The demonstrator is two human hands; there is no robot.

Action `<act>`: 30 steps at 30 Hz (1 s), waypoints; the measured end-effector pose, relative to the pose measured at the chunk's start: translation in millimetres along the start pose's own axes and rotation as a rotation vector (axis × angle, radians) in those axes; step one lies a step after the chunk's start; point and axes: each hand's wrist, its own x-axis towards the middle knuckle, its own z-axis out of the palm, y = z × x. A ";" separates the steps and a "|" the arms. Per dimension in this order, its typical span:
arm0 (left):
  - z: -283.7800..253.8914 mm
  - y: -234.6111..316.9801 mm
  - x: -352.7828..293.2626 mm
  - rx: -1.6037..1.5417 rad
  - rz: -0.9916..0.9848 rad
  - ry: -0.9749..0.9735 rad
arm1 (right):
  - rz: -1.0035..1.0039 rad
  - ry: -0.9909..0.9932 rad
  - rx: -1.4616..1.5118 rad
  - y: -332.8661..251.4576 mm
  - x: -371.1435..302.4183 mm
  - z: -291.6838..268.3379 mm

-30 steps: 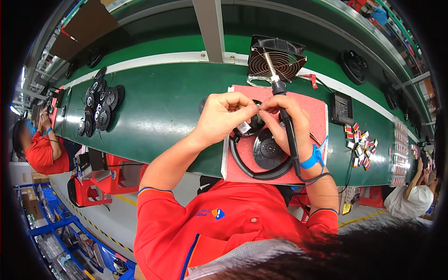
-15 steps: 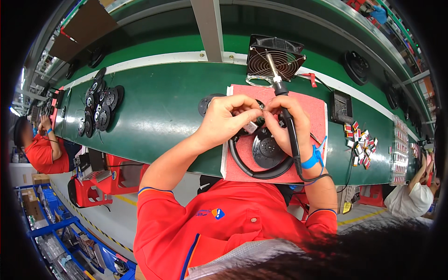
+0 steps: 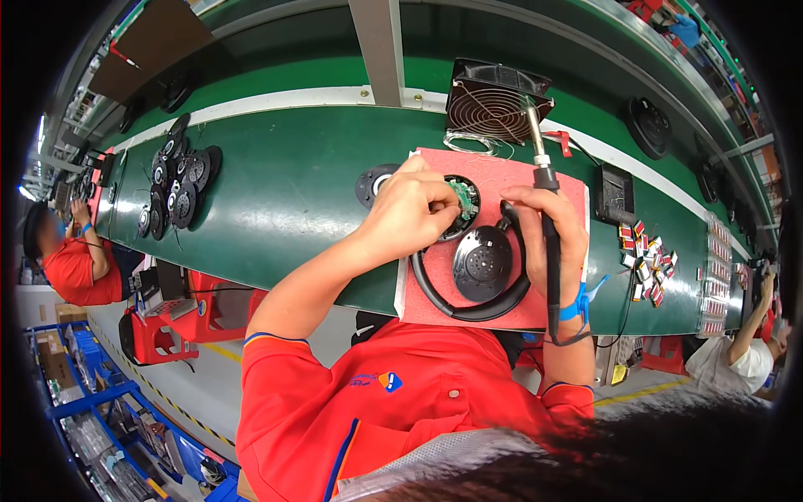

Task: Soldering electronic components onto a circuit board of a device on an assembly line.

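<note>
Shifted right of the board (image 3: 462, 198), the right hand (image 3: 570, 238), half-curled, holds the iron (image 3: 553, 259) lengthwise, tip beyond the board; nearer, the left hand (image 3: 414, 205) pinches at the board's left edge, any grip hidden.

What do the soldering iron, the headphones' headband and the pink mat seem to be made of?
Soldering iron: its barrel looks like polished metal, silvery and shiny; its matte black handle is probably plastic or rubber. Headband: black with soft highlights, perhaps smooth plastic or imitation leather. Mat: dull pink, faintly textured, likely foam.
</note>
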 end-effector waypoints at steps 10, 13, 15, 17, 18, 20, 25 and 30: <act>7.4 -8.7 3.7 0.133 0.142 0.032 | -0.059 0.094 -0.015 -7.4 -7.3 -6.6; 8.4 -9.0 3.9 0.134 0.128 0.035 | -0.109 0.101 0.035 -7.6 -9.0 -7.0; 7.7 -9.4 4.4 0.115 0.116 0.028 | -0.069 0.078 0.041 -9.3 -9.7 -8.1; 6.8 -9.8 5.1 0.094 0.105 0.021 | -0.055 0.075 0.052 -7.7 -11.2 -6.4; 6.3 -9.9 5.2 0.099 0.107 0.017 | -0.042 0.073 0.063 -7.3 -11.6 -5.4; 6.1 -9.9 5.2 0.104 0.109 0.011 | -0.031 0.046 0.049 -8.3 -10.7 -4.1; 6.9 -8.0 4.6 0.126 0.130 0.017 | -0.053 -0.011 -0.008 -6.6 -10.5 -0.1; 8.5 -8.4 4.3 0.141 0.146 0.028 | -0.075 -0.024 -0.006 -4.2 -11.6 2.4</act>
